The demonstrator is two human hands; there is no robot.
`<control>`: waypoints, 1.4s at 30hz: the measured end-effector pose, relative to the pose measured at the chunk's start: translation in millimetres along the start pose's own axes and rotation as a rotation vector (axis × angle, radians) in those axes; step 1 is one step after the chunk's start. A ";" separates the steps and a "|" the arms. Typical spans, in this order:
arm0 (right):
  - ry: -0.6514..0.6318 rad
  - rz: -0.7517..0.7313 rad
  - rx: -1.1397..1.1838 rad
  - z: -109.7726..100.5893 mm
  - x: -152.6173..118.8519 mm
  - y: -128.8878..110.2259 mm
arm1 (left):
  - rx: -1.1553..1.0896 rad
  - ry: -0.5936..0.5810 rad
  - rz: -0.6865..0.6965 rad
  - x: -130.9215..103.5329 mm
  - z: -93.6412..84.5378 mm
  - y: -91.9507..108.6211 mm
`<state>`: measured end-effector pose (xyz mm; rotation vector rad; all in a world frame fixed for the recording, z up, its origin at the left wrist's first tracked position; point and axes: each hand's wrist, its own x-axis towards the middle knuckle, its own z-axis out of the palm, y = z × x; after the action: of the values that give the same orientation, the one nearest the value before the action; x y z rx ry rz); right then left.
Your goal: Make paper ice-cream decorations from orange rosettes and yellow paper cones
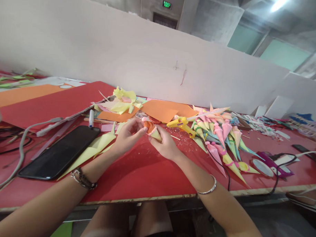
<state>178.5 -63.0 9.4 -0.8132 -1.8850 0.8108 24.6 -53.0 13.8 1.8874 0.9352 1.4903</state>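
Observation:
Between my two hands, over the red table (151, 173), is a small paper cone (155, 134) with a pale yellow body, a pink edge and orange paper curled at its mouth. My right hand (165, 143) is closed around the cone's body. My left hand (130, 133) is closed at the orange mouth, thumb and fingers pinching its rim near a pink bit. A yellow hot glue gun (182, 125) lies just beyond my right hand. To its right is a pile of finished-looking paper cones (222, 129) in pink, yellow and green.
A black phone (60, 151) lies on yellow paper (101, 144) at the left, near a marker (91, 118) and a white cable (22, 145). Orange sheets (162, 111) and scraps are behind my hands. A purple packet (275, 165) and black cord (221, 162) lie right.

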 end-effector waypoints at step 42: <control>0.062 -0.026 -0.179 -0.4 0.7 4.9 | 0.135 0.050 0.006 -1.8 0.7 -0.6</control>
<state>179.6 -59.5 6.0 -0.9109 -1.9284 0.6000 25.0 -54.1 12.2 1.9565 1.0790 1.5178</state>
